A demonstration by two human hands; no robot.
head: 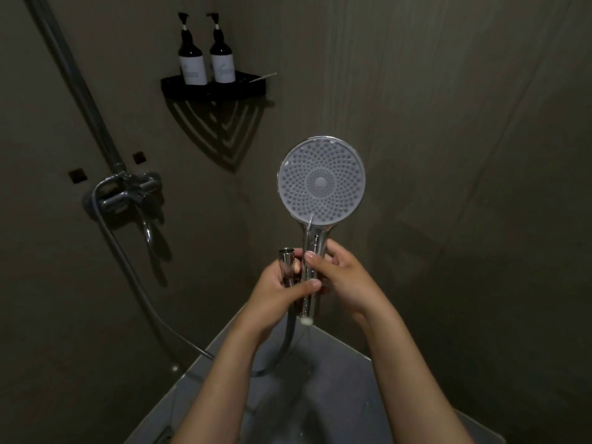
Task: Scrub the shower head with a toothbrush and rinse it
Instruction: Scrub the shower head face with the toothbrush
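Head (321, 182), off its hose (290, 334), rose just above the right grip (341, 278) clasping its handle (313, 243), left grip (277, 288) holding the hose end (286, 256) beside; no toothbrush in hand, so refitting and rinsing probably remained.

Two pump bottles (192, 59) on a black corner shelf (243, 88), chrome mixer tap (128, 193) below.

shower stall, wall mixer tap (128, 190), hose (141, 283), corner shelf (213, 86) with pump bottles (192, 59)
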